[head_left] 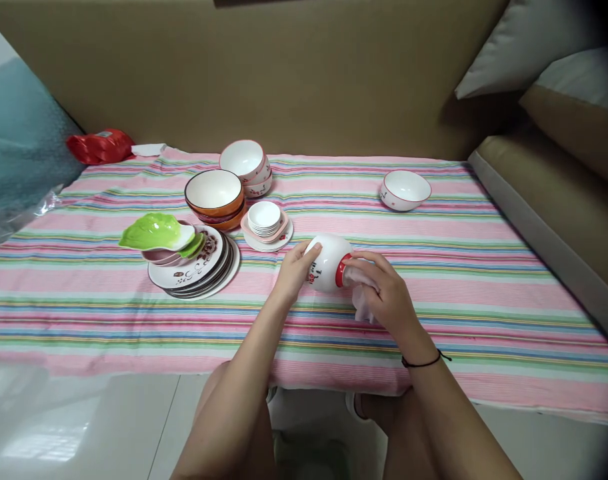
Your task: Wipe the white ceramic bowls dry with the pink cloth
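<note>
A white bowl (329, 257) with a red foot ring and dark and red markings is tipped on its side above the striped cloth. My left hand (295, 270) grips its rim side, thumb on the outer wall. On the foot side, my right hand (387, 290) has its fingers closed on a thin whitish cloth or tissue (364, 303), pressed against the red foot ring. The inside of the bowl faces away from me. Left of the bowl stands a stack of small white dishes (264, 217) on a plate.
A striped cloth (459, 293) covers the surface. At left are stacked plates (189, 273) under a green leaf-shaped dish (157, 232), brown bowls (215, 190) and white bowls (243, 160). Another white bowl (405, 189) stands at right. A red package (101, 147) lies far left; cushions (529, 47) are at right.
</note>
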`<control>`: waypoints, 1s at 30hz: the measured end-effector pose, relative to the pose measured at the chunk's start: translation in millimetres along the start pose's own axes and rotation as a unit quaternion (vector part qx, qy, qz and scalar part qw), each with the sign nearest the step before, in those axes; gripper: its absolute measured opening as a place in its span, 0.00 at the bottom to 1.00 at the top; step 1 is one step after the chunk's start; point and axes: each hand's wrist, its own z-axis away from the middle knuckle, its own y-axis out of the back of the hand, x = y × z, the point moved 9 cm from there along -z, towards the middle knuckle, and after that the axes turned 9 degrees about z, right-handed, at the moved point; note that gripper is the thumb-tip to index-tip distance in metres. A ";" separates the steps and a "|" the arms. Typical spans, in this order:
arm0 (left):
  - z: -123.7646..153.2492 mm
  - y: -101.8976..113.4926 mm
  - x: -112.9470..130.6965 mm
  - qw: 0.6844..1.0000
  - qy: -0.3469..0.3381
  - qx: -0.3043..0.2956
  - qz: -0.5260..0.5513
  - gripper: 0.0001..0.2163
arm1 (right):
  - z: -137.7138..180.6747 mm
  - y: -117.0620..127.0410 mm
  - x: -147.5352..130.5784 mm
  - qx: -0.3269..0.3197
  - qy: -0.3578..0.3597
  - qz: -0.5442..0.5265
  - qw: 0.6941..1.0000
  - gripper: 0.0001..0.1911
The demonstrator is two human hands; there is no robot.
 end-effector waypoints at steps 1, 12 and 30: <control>0.0 0.3 -0.2 1.000 0.001 0.004 0.014 0.17 | -0.2 -0.6 0.5 -0.001 -0.003 -0.004 1.000 0.29; 4.6 -16.5 -17.0 0.968 0.125 -0.038 0.215 0.10 | -5.9 10.7 38.9 0.101 -0.122 0.011 0.987 0.22; 8.6 -36.1 -22.8 0.986 0.080 -0.093 0.115 0.22 | -14.1 14.5 29.8 0.145 -0.128 -0.024 0.981 0.16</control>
